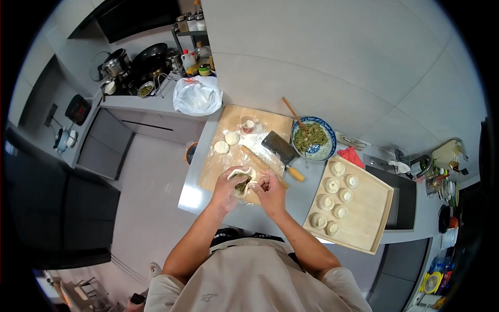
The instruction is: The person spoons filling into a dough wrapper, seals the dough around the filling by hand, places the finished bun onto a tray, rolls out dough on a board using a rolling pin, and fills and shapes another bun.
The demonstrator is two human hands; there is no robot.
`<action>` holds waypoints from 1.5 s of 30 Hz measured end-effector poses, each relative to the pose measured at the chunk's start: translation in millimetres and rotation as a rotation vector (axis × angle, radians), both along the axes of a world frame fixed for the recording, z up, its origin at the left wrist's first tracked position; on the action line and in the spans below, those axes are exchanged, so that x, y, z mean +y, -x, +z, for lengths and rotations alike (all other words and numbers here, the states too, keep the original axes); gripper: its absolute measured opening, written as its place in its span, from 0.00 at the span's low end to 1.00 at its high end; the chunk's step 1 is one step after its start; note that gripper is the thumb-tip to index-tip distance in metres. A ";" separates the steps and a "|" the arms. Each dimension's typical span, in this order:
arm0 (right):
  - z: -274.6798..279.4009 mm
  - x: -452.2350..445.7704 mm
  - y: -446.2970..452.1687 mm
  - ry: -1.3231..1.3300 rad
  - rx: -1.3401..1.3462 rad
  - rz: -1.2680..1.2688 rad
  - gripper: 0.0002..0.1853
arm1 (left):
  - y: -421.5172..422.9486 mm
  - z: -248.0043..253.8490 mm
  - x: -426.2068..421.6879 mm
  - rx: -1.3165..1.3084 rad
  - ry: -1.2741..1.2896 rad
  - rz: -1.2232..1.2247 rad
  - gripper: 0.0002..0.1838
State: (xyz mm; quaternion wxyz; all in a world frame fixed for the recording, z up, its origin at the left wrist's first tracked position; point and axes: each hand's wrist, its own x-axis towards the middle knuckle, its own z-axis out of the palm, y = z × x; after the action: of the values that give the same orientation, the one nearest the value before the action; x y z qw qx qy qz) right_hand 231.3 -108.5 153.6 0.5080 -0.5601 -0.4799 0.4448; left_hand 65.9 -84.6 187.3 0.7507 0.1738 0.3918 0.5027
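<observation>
My left hand [224,191] cups a round dough wrapper [240,176] with green filling inside. With closed fingertips, my right hand [271,192] pinches the wrapper's right edge. Both hands are over the near edge of a floured wooden board [218,161]. Just beyond them a rolling pin [262,165] lies slanted on the board, and a cleaver [280,150] rests beside it with its handle toward the right. Two flat dough rounds [222,147] lie on the board's left part. A small cup [247,124] stands near the back.
A patterned bowl [314,139] of green filling, with a wooden stick [293,112] in it, stands right of the board. Several filled buns [332,184] sit on a wooden tray [366,229] at the right, by the sink [403,208]. A white plastic bag [197,96] is at the back left.
</observation>
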 end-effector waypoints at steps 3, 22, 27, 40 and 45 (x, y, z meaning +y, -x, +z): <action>-2.9 -0.5 -3.3 0.003 -0.095 0.075 0.13 | 4.6 -8.4 -4.6 0.018 -0.005 -0.010 0.14; 17.8 6.4 54.9 -0.083 -0.320 0.005 0.12 | 64.7 -1.3 36.0 0.120 -0.054 -0.326 0.19; 6.4 10.7 67.3 -0.304 -0.588 0.022 0.13 | 84.5 -3.9 46.4 0.245 -0.123 -0.478 0.20; 30.6 16.1 71.3 -0.155 -0.440 0.063 0.13 | 95.7 -8.8 71.3 0.471 -0.277 -0.676 0.27; 6.3 24.3 63.0 -0.054 -0.352 0.010 0.12 | 88.2 15.7 63.1 0.125 0.028 -0.508 0.24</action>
State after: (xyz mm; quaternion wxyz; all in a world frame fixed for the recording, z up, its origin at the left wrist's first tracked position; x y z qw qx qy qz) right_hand 168.3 -84.1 160.0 0.4287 -0.6131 -0.5760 0.3295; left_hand -22.3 -21.5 203.0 0.8296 0.2870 0.3878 0.2809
